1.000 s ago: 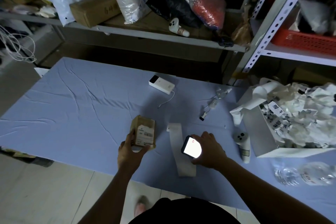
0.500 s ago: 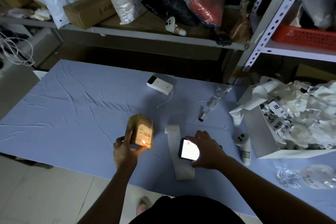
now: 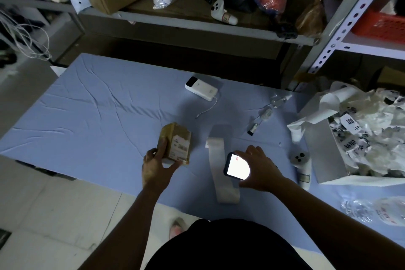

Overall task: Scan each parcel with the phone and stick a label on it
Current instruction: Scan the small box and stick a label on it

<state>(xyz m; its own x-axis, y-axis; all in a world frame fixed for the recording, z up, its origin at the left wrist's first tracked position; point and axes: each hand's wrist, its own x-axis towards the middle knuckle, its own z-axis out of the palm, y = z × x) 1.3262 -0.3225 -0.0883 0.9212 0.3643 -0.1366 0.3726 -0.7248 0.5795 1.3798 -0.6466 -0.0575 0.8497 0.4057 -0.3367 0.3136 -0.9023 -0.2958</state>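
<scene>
A small brown cardboard parcel (image 3: 175,142) with a white printed label on its top face rests on the blue table (image 3: 98,120). My left hand (image 3: 156,165) grips its near left corner. My right hand (image 3: 258,170) holds a phone (image 3: 236,166) with a bright white screen, low over the table to the right of the parcel. Under the phone lies a long white strip of label paper (image 3: 221,160), curling up at its far end.
A white power bank (image 3: 201,91) with a cable lies farther back. A white handheld device (image 3: 301,164) and a white box of crumpled label backing (image 3: 361,138) stand at the right. A plastic bottle (image 3: 377,210) lies at the near right. Cluttered shelves (image 3: 197,22) rise behind.
The parcel has come down from a tilted hold to the table. The bright spot seen on its label half a second ago is gone. The phone stays in my right hand.
</scene>
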